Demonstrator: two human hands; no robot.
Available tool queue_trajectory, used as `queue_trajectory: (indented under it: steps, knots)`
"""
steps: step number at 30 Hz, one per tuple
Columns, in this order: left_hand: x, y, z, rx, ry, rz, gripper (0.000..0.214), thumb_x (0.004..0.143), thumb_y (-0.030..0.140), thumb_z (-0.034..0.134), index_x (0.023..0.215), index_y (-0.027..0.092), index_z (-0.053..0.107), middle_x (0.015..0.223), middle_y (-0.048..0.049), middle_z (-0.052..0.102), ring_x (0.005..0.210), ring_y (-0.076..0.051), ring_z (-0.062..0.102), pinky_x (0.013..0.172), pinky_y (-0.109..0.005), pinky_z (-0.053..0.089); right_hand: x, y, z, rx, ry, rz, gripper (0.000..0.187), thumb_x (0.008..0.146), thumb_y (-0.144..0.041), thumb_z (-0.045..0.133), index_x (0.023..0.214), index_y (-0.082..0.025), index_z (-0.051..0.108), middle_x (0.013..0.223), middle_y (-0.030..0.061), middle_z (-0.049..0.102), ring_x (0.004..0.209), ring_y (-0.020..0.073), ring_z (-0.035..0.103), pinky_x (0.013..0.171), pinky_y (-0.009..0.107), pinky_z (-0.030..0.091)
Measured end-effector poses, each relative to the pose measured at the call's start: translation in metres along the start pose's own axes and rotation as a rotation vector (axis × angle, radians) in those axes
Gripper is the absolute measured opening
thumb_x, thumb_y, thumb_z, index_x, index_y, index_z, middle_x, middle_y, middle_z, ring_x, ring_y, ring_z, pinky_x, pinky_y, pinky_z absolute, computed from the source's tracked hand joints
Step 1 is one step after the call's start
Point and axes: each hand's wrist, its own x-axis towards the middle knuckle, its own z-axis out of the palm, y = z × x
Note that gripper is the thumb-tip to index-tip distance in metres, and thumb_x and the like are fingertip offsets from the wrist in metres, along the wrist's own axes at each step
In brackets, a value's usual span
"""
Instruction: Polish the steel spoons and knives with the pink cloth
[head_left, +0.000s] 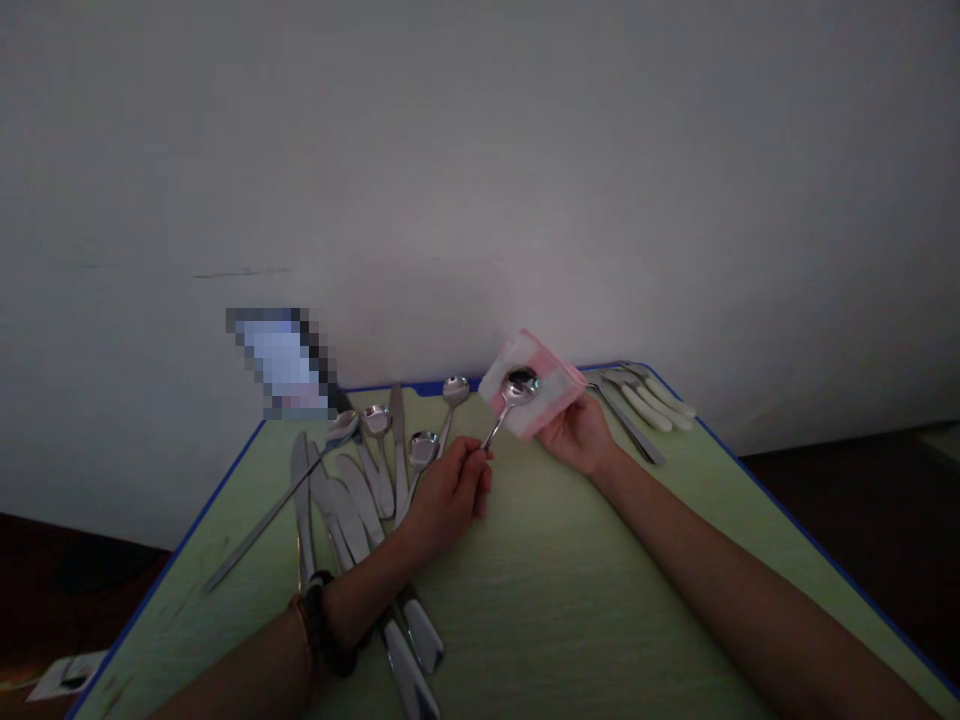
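Note:
In the head view, my left hand [454, 490] pinches the handle of a shiny metal spoon [520, 387], its bowl tilted up and to the right. Behind that bowl, my right hand [577, 432] grips a folded pink and white cloth [547, 400]; most of its fingers are hidden by the cloth. The bowl lies in front of the cloth; whether they touch firmly I cannot tell. Under and beside my left forearm lie several table knives [360, 500] and several more spoons [377, 420].
At the back right lie forks with pale handles [649, 400] and a metal-handled piece of cutlery [634, 430]. A phone-like screen [281, 360], blurred out, stands at the back left. The green table [540, 600] has a blue edge and meets a grey wall [480, 180].

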Motion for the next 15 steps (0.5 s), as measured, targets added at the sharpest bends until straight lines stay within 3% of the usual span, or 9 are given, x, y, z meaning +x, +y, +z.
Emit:
queue_trajectory:
  steps: [15]
  knots:
    - [0.0016,-0.0012,-0.0021,0.122,-0.014,0.074,0.02,0.091,0.032,0.034,0.089,0.018,0.049,0.061,0.005,0.049,0.05,-0.01,0.042,0.05,-0.022,0.033,-0.0061,0.0052,0.0082,-0.126,-0.077,0.179,0.034,0.091,-0.031,0.035,0.097,-0.016,0.065,0.087,0.0037,0.073,0.081,0.0156,0.067,0.083,0.03,0.05]
